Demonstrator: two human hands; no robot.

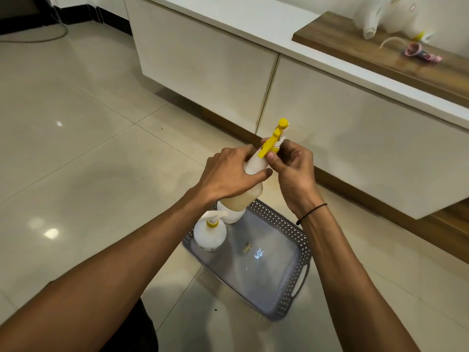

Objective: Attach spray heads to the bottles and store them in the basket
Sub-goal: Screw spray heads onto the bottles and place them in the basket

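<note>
R fingers (pixel 275 158) pinch the collar at the base of the yellow spray head (pixel 275 138), thumb in front, rest curled behind. L fingers (pixel 258 175) wrapped round the upper body of the white bottle (pixel 251 184), clamped on it. Right hand (pixel 294 171) sits just right of the neck; left hand (pixel 229 174) covers the bottle's left side. Bottle is tilted, held in the air above the far-left corner of the grey basket (pixel 284 298), w/ the spray head's nozzle pointing up and away.

In the basket: a finished bottle (pixel 209 233) w/ white trigger + yellow collar stands at the left wall; 2nd bottle (pixel 232 214) just behind it in the far corner, mostly hidden by the held one. Rest of basket floor bare but for small specks.

Basket sits on the tiled floor (pixel 76 148). Beyond it, a white cabinet; on its wood tabletop (pixel 355 41), far right of basket, more white bottles (pixel 385 16) and a pink spray head (pixel 418 52).
</note>
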